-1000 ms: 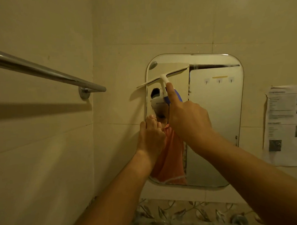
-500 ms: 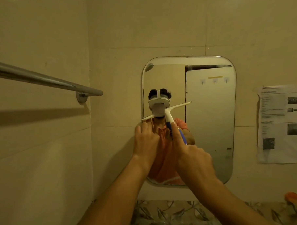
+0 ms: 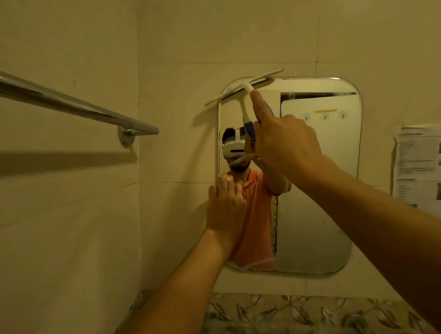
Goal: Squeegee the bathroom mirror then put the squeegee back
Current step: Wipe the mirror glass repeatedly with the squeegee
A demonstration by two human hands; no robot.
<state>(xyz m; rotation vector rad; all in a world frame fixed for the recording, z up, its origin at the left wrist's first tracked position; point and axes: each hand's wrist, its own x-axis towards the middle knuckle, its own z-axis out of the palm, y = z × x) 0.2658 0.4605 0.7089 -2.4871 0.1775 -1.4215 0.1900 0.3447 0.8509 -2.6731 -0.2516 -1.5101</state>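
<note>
Mirror: rounded-corner rectangular wall mirror [image 3: 316, 188] is fixed on beige tile
Squeegee: white T-shaped squeegee with blue grip [image 3: 245, 92] is held tilted across the mirror's top left corner, its left end over the tile
Right hand: right hand [image 3: 285, 143] is wrapped around the handle, index finger laid along the neck
Left hand: left hand [image 3: 226, 204] is pressed on the mirror's left edge, fingers together
Left wall: chrome towel rail [image 3: 67, 104] is mounted
Far right: printed paper notice [image 3: 426, 168] is stuck to the tile

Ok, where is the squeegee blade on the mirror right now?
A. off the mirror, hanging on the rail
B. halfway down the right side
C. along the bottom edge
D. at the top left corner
D: the right hand holds the squeegee with its blade across the top left corner of the mirror.
</note>
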